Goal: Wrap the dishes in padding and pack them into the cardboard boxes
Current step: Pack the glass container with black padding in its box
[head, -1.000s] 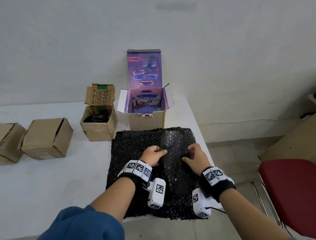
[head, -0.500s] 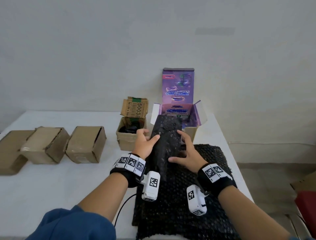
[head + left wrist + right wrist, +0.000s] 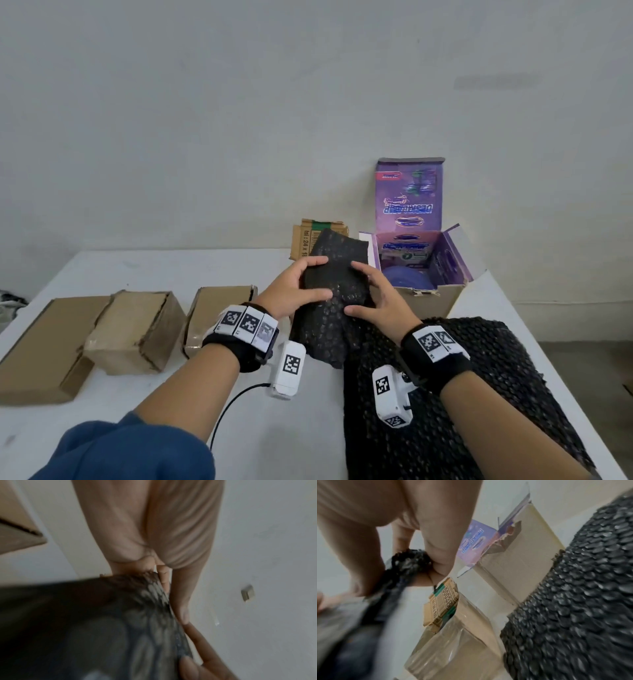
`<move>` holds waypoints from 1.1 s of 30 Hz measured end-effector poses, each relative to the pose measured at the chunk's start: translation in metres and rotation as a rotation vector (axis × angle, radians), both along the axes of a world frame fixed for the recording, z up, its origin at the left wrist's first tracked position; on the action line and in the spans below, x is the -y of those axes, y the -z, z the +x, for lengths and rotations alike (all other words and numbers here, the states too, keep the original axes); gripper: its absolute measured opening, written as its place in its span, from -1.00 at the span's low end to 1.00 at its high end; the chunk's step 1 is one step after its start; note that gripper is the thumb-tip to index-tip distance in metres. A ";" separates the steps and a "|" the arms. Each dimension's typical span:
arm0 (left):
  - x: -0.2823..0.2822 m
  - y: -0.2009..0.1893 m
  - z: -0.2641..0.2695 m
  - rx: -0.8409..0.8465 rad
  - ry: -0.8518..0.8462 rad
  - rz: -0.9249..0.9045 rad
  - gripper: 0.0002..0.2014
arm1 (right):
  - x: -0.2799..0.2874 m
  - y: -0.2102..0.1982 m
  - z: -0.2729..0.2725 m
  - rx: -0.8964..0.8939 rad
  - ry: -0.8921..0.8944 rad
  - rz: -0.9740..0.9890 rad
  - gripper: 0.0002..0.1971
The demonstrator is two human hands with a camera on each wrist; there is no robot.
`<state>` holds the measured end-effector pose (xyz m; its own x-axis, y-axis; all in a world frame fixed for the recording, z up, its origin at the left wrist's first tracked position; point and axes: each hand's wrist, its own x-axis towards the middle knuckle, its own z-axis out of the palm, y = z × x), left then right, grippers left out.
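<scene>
Both hands hold a black bubble-wrap bundle (image 3: 334, 291) up off the table. What is inside it is hidden. My left hand (image 3: 294, 291) curls round its left side, and my right hand (image 3: 373, 301) grips its right side. In the right wrist view the fingers (image 3: 436, 555) pinch the wrap's (image 3: 407, 561) edge. The bundle hangs in front of a small brown box (image 3: 308, 236) with a raised flap. A purple-lined box (image 3: 424, 298) stands to its right, open, with a blue dish (image 3: 406, 281) inside.
A stack of black bubble-wrap sheets (image 3: 479, 377) lies at the table's near right, up to the edge. Three closed cardboard boxes (image 3: 133, 329) lie in a row at the left. A grey wall stands behind the table (image 3: 171, 270).
The rolled bundle came up off the sheet stack and moved away from me and to the left. It now hangs in front of the small brown box, both hands still on it.
</scene>
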<state>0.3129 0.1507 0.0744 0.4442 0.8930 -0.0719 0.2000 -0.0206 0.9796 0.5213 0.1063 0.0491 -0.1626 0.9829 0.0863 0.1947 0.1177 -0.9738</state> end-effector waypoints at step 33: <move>-0.071 0.033 -0.020 0.002 -0.279 0.074 -0.85 | -0.092 -0.004 -0.071 0.631 0.205 0.185 -0.48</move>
